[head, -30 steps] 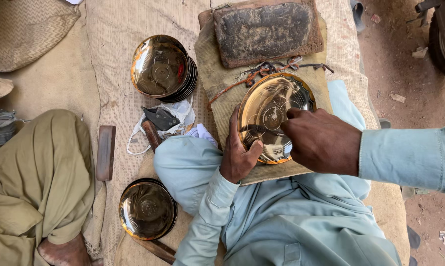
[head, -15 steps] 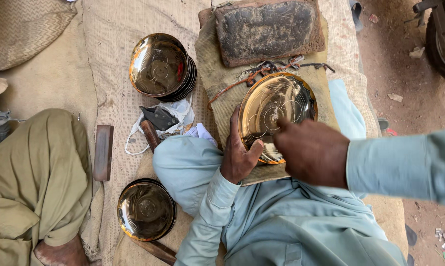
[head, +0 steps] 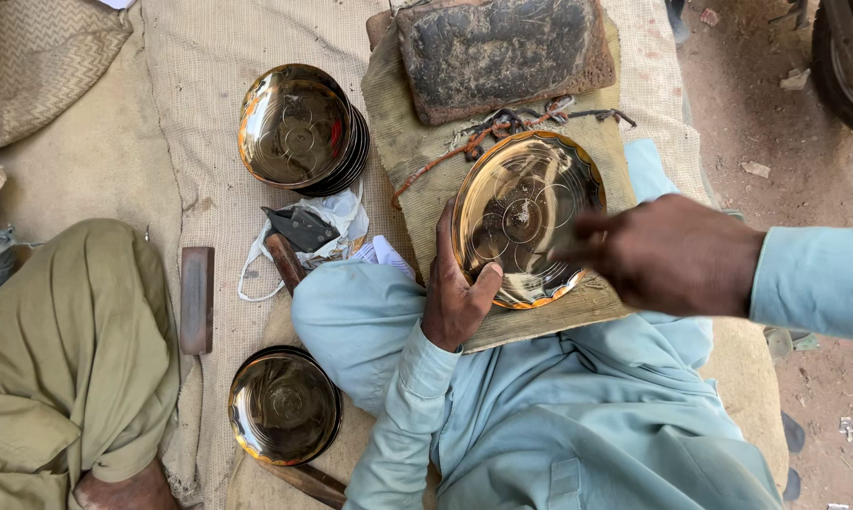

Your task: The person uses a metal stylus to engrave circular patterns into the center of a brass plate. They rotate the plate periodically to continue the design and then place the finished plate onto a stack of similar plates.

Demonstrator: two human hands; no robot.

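A round brass plate with engraved circles lies on a cloth-covered board across my lap. My left hand grips the plate's lower-left rim, thumb on its inner face. Blurred by motion, my right hand hovers over the plate's right edge with the fingers pointing left. Whether it holds anything cannot be made out. A knotted cord lies just above the plate.
A stack of brass plates sits at upper left, another plate at lower left. A dark slab lies beyond the board. A wooden-handled tool rests on white cloth; a wooden block lies beside a seated person's olive-clad leg.
My right hand has drawn back from the plate's centre to its right edge, uncovering the engraved face. My left hand keeps its hold on the rim.
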